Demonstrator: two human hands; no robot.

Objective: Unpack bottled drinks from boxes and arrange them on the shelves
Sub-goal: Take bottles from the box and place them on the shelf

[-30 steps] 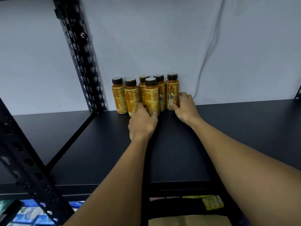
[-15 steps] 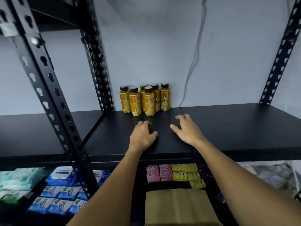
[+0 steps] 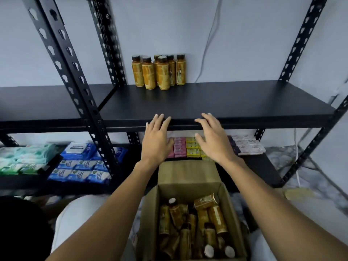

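Box: a brown cardboard box (image 3: 188, 173) stood open at 6 o'clock, nearest the person, between the two forearms.
Loose bottles: amber bottles (image 3: 214, 217) lay jumbled inside the box, most of them on their sides.
Left hand: the left hand (image 3: 156, 141) hung past the box's far flap at about 11 o'clock from it, fingers straight and slightly apart, holding nothing.
Right hand: the right hand (image 3: 212, 142) hung at 1 o'clock from the box, fingers relaxed and spread, also empty.
Contact: whether either hand's fingertips touched the shelf edge could not be told.
Soap packs: pink and yellow packs (image 3: 185, 147) sat on the lower level, behind both hands.
Blue packs: blue packs (image 3: 81, 166) lay at 9 o'clock on that level.
Shelf: the black shelf (image 3: 235, 102) ran across the middle.
Standing bottles: six upright bottles (image 3: 160, 72) stood clustered at 12 o'clock, at the shelf's back against the wall, well apart from both hands.
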